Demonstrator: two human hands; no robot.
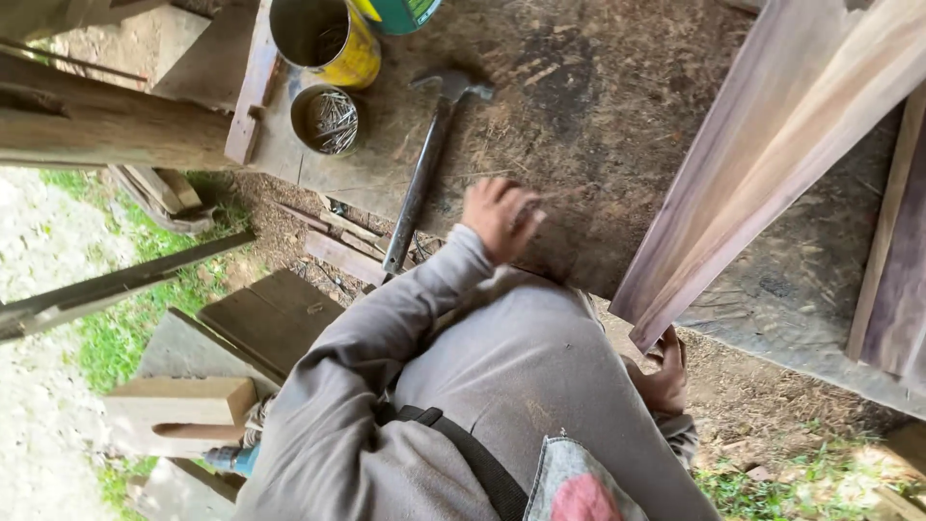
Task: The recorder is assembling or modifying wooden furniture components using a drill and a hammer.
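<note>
My left hand (497, 217) reaches out in a grey sleeve over the worn wooden bench top (588, 106). Its fingers are curled and blurred, with a small pale bit at the fingertips that I cannot make out. A claw hammer (424, 174) lies just left of this hand, head away from me, handle overhanging the bench edge. My right hand (666, 374) grips the near end of a long wooden plank (772, 145) from below. The plank slants across the bench to the upper right.
A small tin of nails (326, 121) and a yellow can (328, 39) stand at the bench's far left. More boards (897, 251) lean at the right. Below lie wood scraps, a pale block (183, 400), a blue tool (231, 458), sawdust and grass.
</note>
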